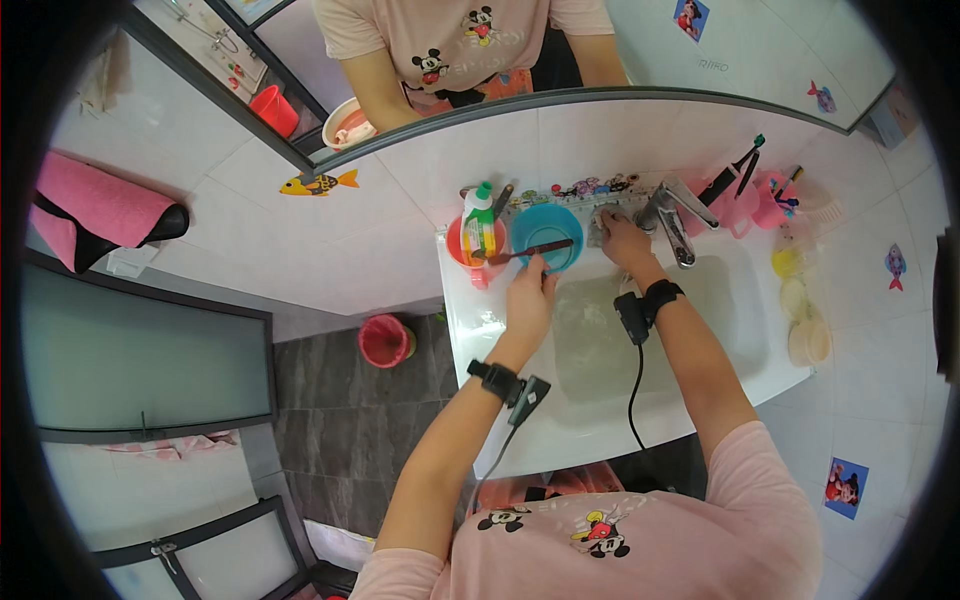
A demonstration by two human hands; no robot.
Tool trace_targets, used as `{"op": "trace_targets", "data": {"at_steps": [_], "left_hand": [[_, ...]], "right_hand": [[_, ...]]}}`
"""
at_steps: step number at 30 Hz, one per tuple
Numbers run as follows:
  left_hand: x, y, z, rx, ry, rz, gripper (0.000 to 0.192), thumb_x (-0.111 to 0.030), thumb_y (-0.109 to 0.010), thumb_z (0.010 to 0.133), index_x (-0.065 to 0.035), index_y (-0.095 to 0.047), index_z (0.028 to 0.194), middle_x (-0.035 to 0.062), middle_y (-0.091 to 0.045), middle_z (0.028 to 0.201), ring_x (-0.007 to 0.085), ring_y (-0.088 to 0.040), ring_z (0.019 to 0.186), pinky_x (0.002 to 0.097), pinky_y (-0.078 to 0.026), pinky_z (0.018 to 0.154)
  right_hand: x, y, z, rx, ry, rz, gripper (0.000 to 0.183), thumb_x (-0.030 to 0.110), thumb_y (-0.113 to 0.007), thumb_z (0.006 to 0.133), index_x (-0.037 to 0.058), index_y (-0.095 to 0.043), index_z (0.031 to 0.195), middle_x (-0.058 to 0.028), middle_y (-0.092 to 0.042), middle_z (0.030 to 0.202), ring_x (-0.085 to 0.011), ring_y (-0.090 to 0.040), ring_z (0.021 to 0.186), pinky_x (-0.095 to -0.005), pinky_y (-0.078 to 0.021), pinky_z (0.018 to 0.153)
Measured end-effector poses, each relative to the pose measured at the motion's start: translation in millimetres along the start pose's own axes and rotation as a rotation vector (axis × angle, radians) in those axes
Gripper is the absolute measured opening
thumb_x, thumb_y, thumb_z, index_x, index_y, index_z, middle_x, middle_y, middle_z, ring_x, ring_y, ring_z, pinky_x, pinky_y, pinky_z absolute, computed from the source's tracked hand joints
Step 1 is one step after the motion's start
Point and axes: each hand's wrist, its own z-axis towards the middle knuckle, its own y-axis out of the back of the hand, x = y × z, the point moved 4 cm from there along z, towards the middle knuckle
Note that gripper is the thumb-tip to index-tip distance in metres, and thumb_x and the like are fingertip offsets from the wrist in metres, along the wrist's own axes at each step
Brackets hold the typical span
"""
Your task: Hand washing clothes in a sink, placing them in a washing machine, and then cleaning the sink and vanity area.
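Observation:
At the back left of the white washbasin, my left hand [531, 304] is at the near rim of a blue plastic cup [566, 221]; a brown-handled brush [534, 251] lies across the cup's top. Whether the fingers grip the cup or the brush cannot be told. My right hand [626, 244] is on a grey cloth or pad [598, 231] on the back ledge, between the blue cup and the chrome faucet [667, 214]. Cloudy water [600, 337] stands in the basin below both hands. A green-capped bottle [478, 221] stands in a red cup [454, 244] left of the blue one.
Pink cups [769, 206] with toothbrushes stand behind and right of the faucet. Yellowish containers [808, 341] line the basin's right edge. A mirror [660, 45] hangs above. A red-lined bin [384, 341] is on the floor at left. Cables hang from both wrist straps.

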Motion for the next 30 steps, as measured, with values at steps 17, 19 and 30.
{"op": "trace_targets", "data": {"at_steps": [17,19,30], "left_hand": [[-24,107,-122,0.127,0.331,-0.145,0.012,-0.004,-0.058,0.079,0.0004,-0.047,0.082,0.0061,-0.053,0.061,0.0097,-0.054,0.054,0.0221,-0.042,0.048],[-27,111,-122,0.103,0.330,-0.155,0.014,-0.006,-0.060,0.077,0.0007,-0.048,0.081,0.0117,-0.054,0.061,0.0167,-0.053,0.052,0.0268,-0.042,0.047],[-27,106,-106,0.102,0.240,-0.171,0.015,-0.004,-0.061,0.076,0.0008,-0.048,0.081,0.0132,-0.054,0.063,0.0207,-0.054,0.053,0.0284,-0.042,0.048]], "right_hand": [[98,-41,-28,-0.178,0.432,-0.075,0.041,0.012,-0.047,0.075,0.0178,-0.050,0.116,-0.0079,-0.051,0.114,-0.0312,-0.047,0.101,-0.0425,-0.0369,0.089],[78,-34,-17,-0.149,0.384,-0.222,0.043,0.012,-0.047,0.076,0.0171,-0.047,0.119,-0.0077,-0.050,0.116,-0.0313,-0.044,0.106,-0.0430,-0.0343,0.091],[-29,-31,-11,-0.341,0.103,-0.207,0.041,0.017,-0.050,0.075,-0.0045,-0.045,0.109,-0.0218,-0.050,0.108,-0.0359,-0.048,0.099,-0.0391,-0.0373,0.088]]}}
